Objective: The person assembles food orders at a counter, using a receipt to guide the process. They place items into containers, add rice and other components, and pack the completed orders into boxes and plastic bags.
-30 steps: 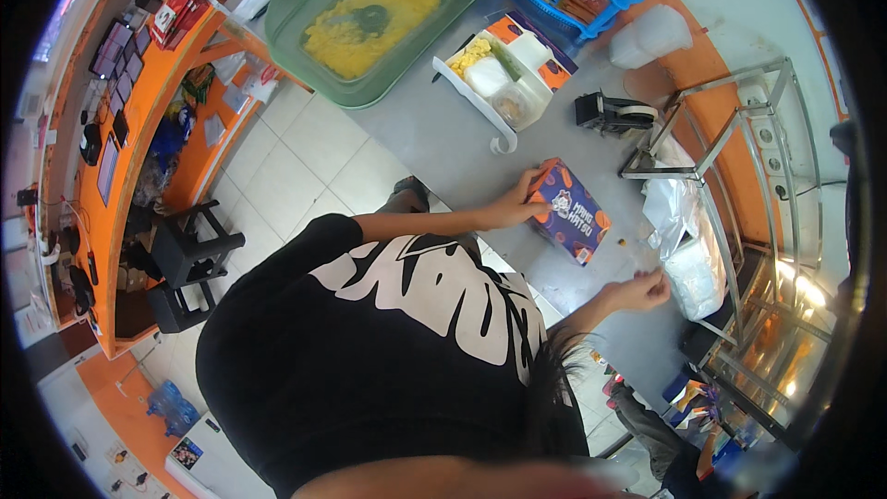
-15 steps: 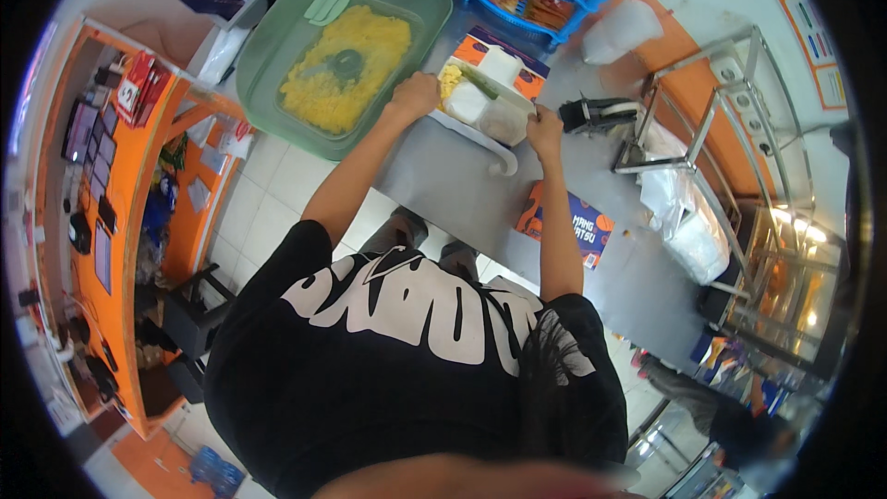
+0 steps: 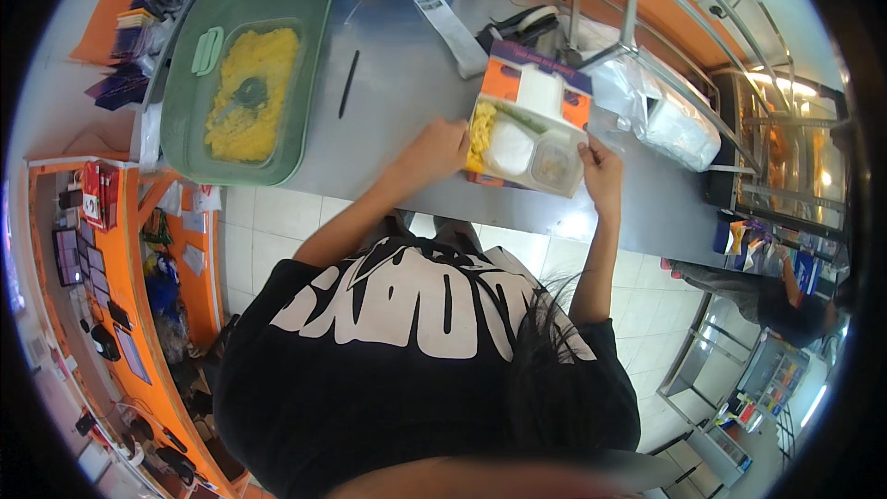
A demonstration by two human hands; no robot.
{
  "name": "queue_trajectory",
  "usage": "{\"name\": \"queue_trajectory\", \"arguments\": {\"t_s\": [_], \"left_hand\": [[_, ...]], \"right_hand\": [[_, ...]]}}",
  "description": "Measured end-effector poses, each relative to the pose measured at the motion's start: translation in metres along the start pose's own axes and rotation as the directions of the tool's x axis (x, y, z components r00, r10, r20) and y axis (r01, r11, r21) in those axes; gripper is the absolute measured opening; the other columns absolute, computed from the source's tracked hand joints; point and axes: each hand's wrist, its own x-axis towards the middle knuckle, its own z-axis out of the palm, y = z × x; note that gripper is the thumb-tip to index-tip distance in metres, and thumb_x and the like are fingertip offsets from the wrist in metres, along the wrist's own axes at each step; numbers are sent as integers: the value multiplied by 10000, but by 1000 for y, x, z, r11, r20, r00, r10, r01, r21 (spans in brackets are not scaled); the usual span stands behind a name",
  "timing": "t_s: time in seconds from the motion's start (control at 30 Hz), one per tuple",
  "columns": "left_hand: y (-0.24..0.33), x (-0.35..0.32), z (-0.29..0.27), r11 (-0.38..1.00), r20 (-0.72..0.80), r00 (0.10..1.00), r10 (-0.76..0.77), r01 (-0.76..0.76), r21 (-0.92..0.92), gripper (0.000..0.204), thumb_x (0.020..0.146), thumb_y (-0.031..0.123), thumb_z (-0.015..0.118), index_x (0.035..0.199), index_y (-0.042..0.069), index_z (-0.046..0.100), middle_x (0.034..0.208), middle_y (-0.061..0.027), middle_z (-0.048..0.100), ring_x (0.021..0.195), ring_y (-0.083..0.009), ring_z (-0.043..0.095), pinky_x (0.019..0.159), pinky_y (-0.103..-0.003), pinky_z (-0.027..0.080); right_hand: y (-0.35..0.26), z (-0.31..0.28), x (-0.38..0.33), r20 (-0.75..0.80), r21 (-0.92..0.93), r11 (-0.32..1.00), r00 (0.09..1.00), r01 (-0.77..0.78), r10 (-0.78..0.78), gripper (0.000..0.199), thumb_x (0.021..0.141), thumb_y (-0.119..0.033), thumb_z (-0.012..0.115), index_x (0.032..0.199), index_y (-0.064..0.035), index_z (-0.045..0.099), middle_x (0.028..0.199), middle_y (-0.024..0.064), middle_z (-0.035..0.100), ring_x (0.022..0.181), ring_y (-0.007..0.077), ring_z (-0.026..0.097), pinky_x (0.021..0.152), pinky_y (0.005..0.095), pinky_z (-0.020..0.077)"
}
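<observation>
Between my two hands is an open cardboard meal box (image 3: 571,183), white inside, its purple-and-orange lid (image 3: 504,81) tipped back. Yellow shredded food (image 3: 480,134) fills its left side, beside a white mound (image 3: 510,149) that looks like rice. A small clear lidded tub (image 3: 552,164) sits at the right, and a long green slice (image 3: 520,117) lies along the back. My left hand (image 3: 445,148) is closed on the box's left edge. My right hand (image 3: 601,166) pinches its right edge between thumb and fingers. Purple and orange show beneath the box's front edge.
A green tub (image 3: 314,65) of yellow food with a scoop stands left on the steel table (image 3: 370,152). A black pen (image 3: 349,83), a paper strip (image 3: 453,32) and a black device (image 3: 517,30) lie behind. Metal racks (image 3: 637,0) and plastic bags (image 3: 679,125) stand right.
Both hands have carried the meal box rightward, away from the green tub, to about where a purple-and-orange printed piece lay. The paper strip and pen now show uncovered. The view has turned right.
</observation>
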Motion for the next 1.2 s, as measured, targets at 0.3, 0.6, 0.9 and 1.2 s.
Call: {"name": "queue_trajectory", "arguments": {"t_s": [0.3, 0.6, 0.9, 1.2], "left_hand": [[41, 89, 39, 963, -301, 948, -102, 19, -268, 745, 756, 307, 754, 1275, -52, 358, 1072, -214, 603, 1020, -307, 617, 854, -361, 495], [45, 58, 7, 841, -221, 971, 97, -199, -503, 681, 763, -128, 494, 1388, 87, 330, 1209, -126, 596, 1036, -152, 580, 896, -277, 441], [17, 19, 36, 929, -302, 893, 334, -366, -57, 486, 725, -96, 573, 1183, 39, 488, 1148, -161, 580, 1063, -313, 585, 963, -352, 446], [18, 57, 77, 867, -571, 764, 301, -469, -170, 563, 651, 36, 779, 1117, 22, 463, 1020, -69, 469, 892, -196, 525, 820, -286, 433]], "right_hand": [[-1, 15, 58, -70, 240, 970, 997, 35, -19, 647, 720, -329, 815, 1134, 80, 533, 956, 113, 669, 877, 166, 633, 797, 303, 501], [26, -44, 50, 86, 620, 780, 980, 90, -182, 542, 764, 19, 609, 1281, -56, 467, 1063, 102, 639, 958, 198, 614, 848, 332, 477], [31, -31, 4, -163, 182, 768, 789, 614, -592, 511, 871, 7, 588, 1331, -63, 377, 1201, 175, 605, 1090, 260, 600, 951, 355, 431], [20, -2, -4, -125, 63, 908, 906, 414, -404, 936, 630, -175, 853, 1370, -28, 300, 1356, 179, 394, 1162, 259, 490, 975, 352, 408]]}}
